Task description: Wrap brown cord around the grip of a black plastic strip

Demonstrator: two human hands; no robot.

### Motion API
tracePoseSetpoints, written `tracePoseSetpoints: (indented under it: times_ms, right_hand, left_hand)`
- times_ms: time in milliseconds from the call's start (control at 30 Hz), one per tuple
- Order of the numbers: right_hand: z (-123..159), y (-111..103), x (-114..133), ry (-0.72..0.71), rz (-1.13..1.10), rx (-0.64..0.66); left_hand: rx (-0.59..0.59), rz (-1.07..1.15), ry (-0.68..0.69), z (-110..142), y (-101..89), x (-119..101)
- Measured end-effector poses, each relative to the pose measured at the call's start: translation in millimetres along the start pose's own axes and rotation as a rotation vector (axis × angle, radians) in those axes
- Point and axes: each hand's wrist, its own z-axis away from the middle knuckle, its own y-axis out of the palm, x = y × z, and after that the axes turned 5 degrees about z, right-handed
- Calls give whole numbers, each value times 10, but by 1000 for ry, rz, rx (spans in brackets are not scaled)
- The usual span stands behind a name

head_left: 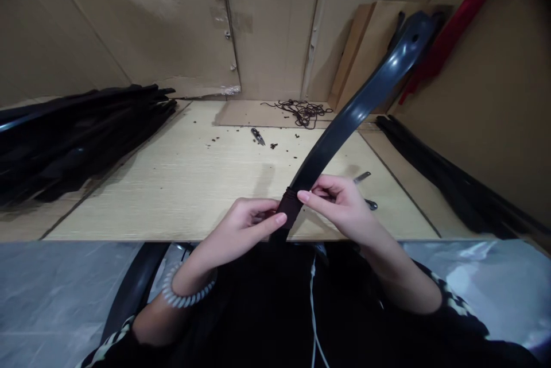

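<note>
A long, curved, glossy black bar (350,112), flat and with a small hole near its far end, slants up from the table's front edge to the upper right. Dark brown cord is wound tightly round its lower part as a wrapped band (289,209). My left hand (245,224) is closed round this band from the left, thumb on top. My right hand (338,201) pinches the upper end of the winding between thumb and fingers. Whether a loose cord end lies in that pinch is hidden.
Small thread snips (257,136) and dark scraps lie on the pale tabletop (142,178). Behind them is a tangle of dark cord (303,112). Dark strips (77,138) are piled at left, more (447,178) at right. A metal tool (362,177) is partly behind my right hand. Cardboard walls surround the table.
</note>
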Motion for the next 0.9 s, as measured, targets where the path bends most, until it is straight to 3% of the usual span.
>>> tracePoseSetpoints:
  times_ms: [233,633,833,900]
  right_hand:
    - [27,12,20,12,51,-42]
    - [84,22,53,55,52,-42]
    - [100,9,74,49,44,-43]
    - [104,20,83,52,33,-39]
  left_hand:
    - [-4,-7,-43,-5,51,-16]
    - [-208,283,-47,-133,287,127]
    - [-34,75,-31,-50,135,-30]
    - [-38,82,-52,-46,121,-50]
